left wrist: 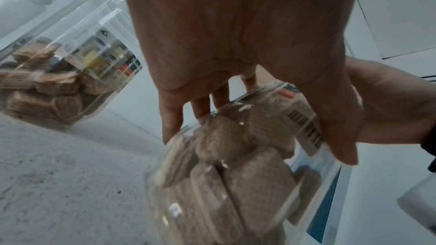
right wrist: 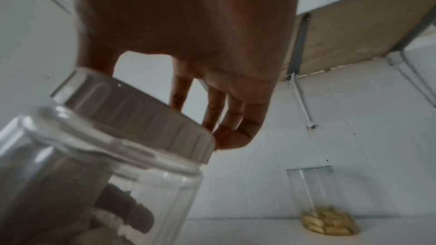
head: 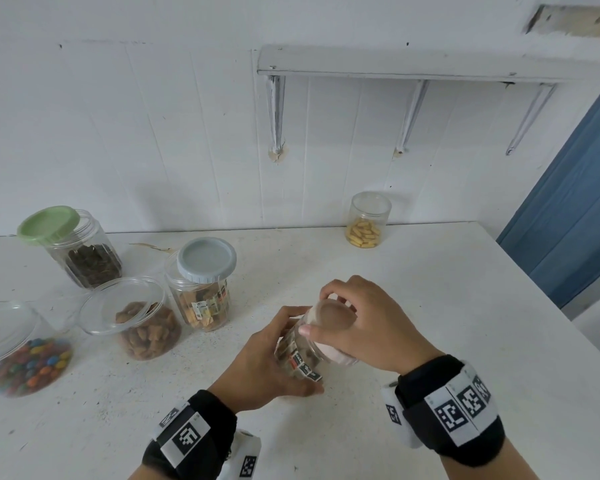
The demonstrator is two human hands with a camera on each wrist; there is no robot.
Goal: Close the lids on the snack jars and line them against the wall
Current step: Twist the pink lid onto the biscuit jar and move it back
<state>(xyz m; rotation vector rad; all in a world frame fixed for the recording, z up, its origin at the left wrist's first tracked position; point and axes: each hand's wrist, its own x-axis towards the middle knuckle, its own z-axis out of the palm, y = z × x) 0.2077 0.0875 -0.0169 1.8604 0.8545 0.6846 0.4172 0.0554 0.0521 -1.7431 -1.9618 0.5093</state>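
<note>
Clear plastic biscuit jar (head: 300,358) is gripped tilted by the left hand (head: 267,358), axis leaning toward the right hand (head: 361,327), which clasps its pale ribbed lid (right wrist: 151,115) from above.

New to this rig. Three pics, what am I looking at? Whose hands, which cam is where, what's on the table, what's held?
No robot: a person wearing a head camera plus one camera on each wrist. The wide picture is the head view; the two close-ups look along each hand. The left hand grips a tilted biscuit jar; the right hand holds its pale lid. On the white table stand five more jars: green-lidded, grey-lidded, brown snacks, coloured candies, and yellow snacks by the wall.
</note>
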